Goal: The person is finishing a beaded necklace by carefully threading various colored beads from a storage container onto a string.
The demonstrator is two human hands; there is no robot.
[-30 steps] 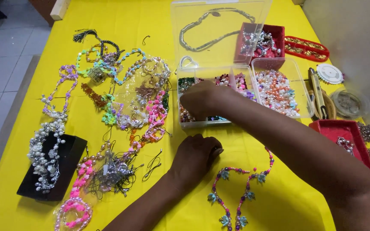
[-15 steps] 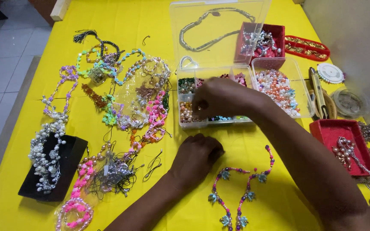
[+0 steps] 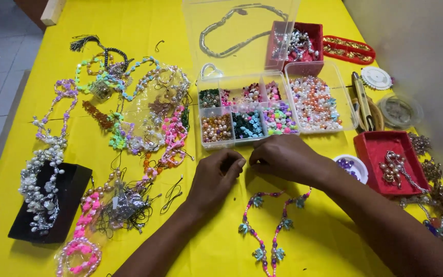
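My left hand (image 3: 215, 177) and my right hand (image 3: 283, 158) meet fingertip to fingertip on the yellow tablecloth, just in front of a clear compartment box of beads (image 3: 242, 118). Both hands have their fingers pinched together; anything between them is too small to see. A half-strung strand of pink and purple beads with teal flowers (image 3: 273, 231) lies below the hands, and its upper ends run up under them. A small white dish of purple beads (image 3: 352, 166) sits right of my right wrist.
Many finished bead strings (image 3: 139, 118) are heaped at the left. A pearl piece lies on a black stand (image 3: 44, 197). Red trays (image 3: 390, 161) with jewellery, a clear tub of pearls (image 3: 314, 102), tools and spools (image 3: 380, 97) line the right. The box lid (image 3: 239, 31) stands open behind.
My right hand has pulled back out of the bead box towards me and now meets my left hand in front of the box. My left hand has shifted slightly right.
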